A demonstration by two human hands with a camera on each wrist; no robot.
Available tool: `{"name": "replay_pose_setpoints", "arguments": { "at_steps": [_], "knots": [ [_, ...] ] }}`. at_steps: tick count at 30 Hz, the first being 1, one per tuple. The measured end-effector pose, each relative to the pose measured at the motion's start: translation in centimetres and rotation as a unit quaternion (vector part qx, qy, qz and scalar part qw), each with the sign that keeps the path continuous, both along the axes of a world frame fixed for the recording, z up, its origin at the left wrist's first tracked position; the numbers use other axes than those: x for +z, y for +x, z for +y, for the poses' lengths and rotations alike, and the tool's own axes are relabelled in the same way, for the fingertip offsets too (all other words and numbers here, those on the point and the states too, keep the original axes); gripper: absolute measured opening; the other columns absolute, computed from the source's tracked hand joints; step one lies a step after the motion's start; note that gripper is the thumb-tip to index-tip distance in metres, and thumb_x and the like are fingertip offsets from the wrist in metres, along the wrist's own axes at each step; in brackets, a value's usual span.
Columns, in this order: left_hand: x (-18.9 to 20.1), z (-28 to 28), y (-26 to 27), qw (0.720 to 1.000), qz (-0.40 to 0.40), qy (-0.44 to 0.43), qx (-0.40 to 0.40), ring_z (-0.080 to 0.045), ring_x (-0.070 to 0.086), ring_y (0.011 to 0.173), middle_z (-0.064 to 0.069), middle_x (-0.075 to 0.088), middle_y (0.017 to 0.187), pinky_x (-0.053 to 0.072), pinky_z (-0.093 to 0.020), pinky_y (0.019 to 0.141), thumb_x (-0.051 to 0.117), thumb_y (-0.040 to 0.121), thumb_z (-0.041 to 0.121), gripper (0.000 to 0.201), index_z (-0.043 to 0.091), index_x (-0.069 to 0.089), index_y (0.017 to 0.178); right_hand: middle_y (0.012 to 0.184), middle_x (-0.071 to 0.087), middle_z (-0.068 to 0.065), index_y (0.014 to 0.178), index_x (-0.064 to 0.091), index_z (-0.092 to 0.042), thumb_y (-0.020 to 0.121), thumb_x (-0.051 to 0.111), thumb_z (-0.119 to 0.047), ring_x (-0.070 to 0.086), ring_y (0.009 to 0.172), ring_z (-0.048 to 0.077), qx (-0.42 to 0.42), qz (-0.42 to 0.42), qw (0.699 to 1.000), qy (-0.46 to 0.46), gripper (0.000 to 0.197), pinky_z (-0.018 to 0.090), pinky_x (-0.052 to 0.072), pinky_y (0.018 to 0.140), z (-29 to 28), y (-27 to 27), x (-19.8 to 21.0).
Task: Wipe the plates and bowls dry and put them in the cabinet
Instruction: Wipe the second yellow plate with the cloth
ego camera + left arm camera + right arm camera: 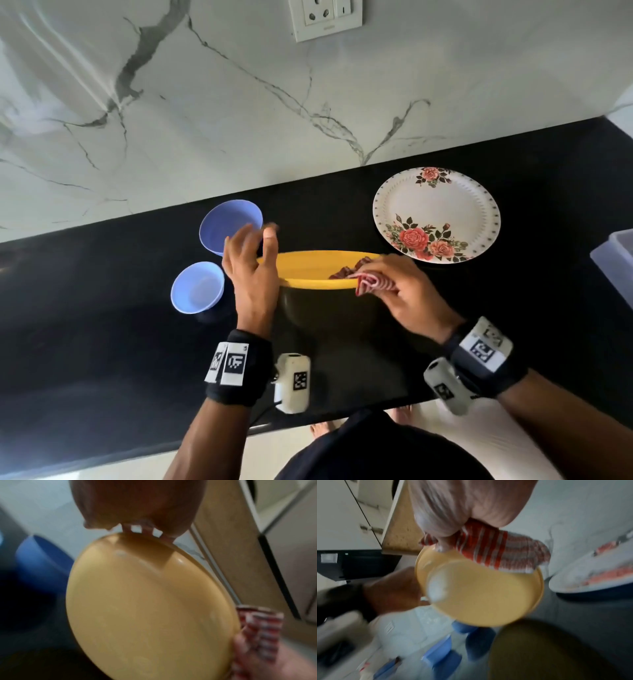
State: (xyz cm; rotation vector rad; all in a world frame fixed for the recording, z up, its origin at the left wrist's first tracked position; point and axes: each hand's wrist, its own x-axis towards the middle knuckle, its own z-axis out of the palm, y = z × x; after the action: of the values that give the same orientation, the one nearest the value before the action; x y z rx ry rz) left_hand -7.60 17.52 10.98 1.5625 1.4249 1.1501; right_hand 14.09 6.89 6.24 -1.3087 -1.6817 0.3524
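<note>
A yellow plate (318,270) (145,608) (484,595) is held tilted above the black counter (102,325). My right hand (407,291) (462,507) pinches a red-and-white striped cloth (373,282) (262,632) (501,551) over the plate's right rim. My left hand (251,270) (390,592) is at the plate's left edge with fingers spread and straight, blurred by motion. A floral plate (436,214) (599,572) lies flat at the right. Two blue bowls (227,222) (197,287) stand at the left.
A marble wall with a socket (325,17) rises behind the counter. A translucent container (616,263) sits at the right edge. A beige cabinet panel (223,534) shows overhead in the wrist views. The counter's front edge runs just below my wrists.
</note>
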Motion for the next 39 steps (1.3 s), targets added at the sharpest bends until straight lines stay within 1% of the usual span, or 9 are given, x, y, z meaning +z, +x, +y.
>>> {"name": "replay_pose_setpoints", "arguments": {
  "at_steps": [2,4,7,11,14,20,28,34,39],
  "knots": [
    [0.3,-0.1,-0.7,0.990,0.039,0.013,-0.131,-0.012,0.060,0.112,0.017,0.072,0.098,0.040,-0.050,0.110,0.043,0.099,0.062,0.047,0.033,0.074,0.081,0.102,0.069,-0.005,0.116,0.063,-0.029,0.097,0.059,-0.043,0.063,0.092,0.018,0.043,0.012,0.998,-0.034,0.024,0.037,0.050,0.086,0.6,1.7,2.7],
    [1.2,-0.6,-1.0,0.963,0.078,0.004,-0.259,-0.008,0.062,0.084,0.009,0.070,0.084,0.052,-0.039,0.083,0.052,0.093,0.072,0.053,0.023,0.073,0.085,0.103,0.069,-0.016,0.112,0.065,-0.034,0.095,0.066,-0.028,0.063,0.092,0.008,0.056,0.047,0.994,-0.084,0.018,0.019,0.048,0.083,1.3,3.4,5.2],
    [1.8,-0.5,-0.5,0.934,0.161,0.044,-0.316,-0.004,0.057,0.070,0.015,0.063,0.077,0.042,-0.024,0.062,0.071,0.082,0.064,0.038,0.029,0.065,0.095,0.101,0.071,-0.022,0.108,0.066,-0.033,0.092,0.069,-0.017,0.066,0.092,0.003,0.050,0.075,0.984,-0.153,0.022,0.010,0.046,0.077,2.4,5.4,7.5],
    [2.2,-0.4,1.1,0.944,0.191,0.075,-0.260,-0.009,0.053,0.064,0.010,0.056,0.069,0.035,-0.027,0.058,0.069,0.083,0.055,0.026,0.034,0.057,0.092,0.105,0.069,-0.010,0.114,0.068,-0.027,0.092,0.065,-0.055,0.066,0.100,0.013,0.059,0.060,0.986,-0.142,0.036,0.021,0.049,0.083,3.8,5.1,8.8],
    [2.2,-0.8,2.2,0.950,0.182,0.067,-0.246,-0.008,0.053,0.063,0.009,0.056,0.067,0.036,-0.028,0.056,0.069,0.081,0.056,0.026,0.035,0.055,0.086,0.093,0.064,-0.017,0.105,0.071,-0.020,0.097,0.023,-0.075,0.061,0.091,0.012,0.023,-0.033,0.997,-0.060,0.074,0.028,0.044,0.082,4.5,2.8,9.1],
    [1.5,-1.7,2.8,0.972,0.078,0.036,-0.217,-0.015,0.050,0.062,0.007,0.056,0.067,0.044,-0.041,0.061,0.071,0.073,0.066,0.044,0.024,0.061,0.083,0.071,0.061,-0.005,0.071,0.060,-0.018,0.105,0.041,-0.041,0.051,0.070,0.018,-0.187,-0.204,0.953,0.126,0.045,0.039,0.037,0.071,6.2,-1.9,7.8],
    [1.4,-2.3,0.0,0.981,0.004,-0.025,-0.190,-0.021,0.062,0.079,0.000,0.064,0.084,0.051,-0.052,0.070,0.072,0.075,0.063,0.040,0.028,0.061,0.090,0.055,0.037,-0.024,0.067,0.045,-0.031,0.103,0.039,-0.027,0.041,0.050,0.001,-0.239,0.008,0.964,0.119,0.037,0.012,0.028,0.049,8.9,1.9,5.3],
    [4.0,-1.7,1.6,0.940,0.228,0.063,-0.246,-0.021,0.057,0.070,0.012,0.052,0.070,0.041,-0.037,0.062,0.080,0.082,0.055,0.046,0.023,0.056,0.105,0.054,0.054,-0.004,0.059,0.057,-0.017,0.100,0.051,-0.032,0.046,0.048,0.014,-0.191,-0.199,0.944,0.181,0.043,0.023,0.019,0.056,8.3,-1.0,8.0],
    [3.7,-1.5,2.4,0.945,0.229,0.105,-0.211,-0.022,0.051,0.059,0.011,0.047,0.062,0.038,-0.036,0.057,0.079,0.084,0.054,0.044,0.021,0.050,0.089,0.055,0.049,-0.001,0.059,0.052,-0.016,0.103,0.045,-0.035,0.043,0.050,0.017,-0.181,-0.223,0.935,0.209,0.048,0.024,0.016,0.060,8.2,-1.5,7.7]
  ]
}}
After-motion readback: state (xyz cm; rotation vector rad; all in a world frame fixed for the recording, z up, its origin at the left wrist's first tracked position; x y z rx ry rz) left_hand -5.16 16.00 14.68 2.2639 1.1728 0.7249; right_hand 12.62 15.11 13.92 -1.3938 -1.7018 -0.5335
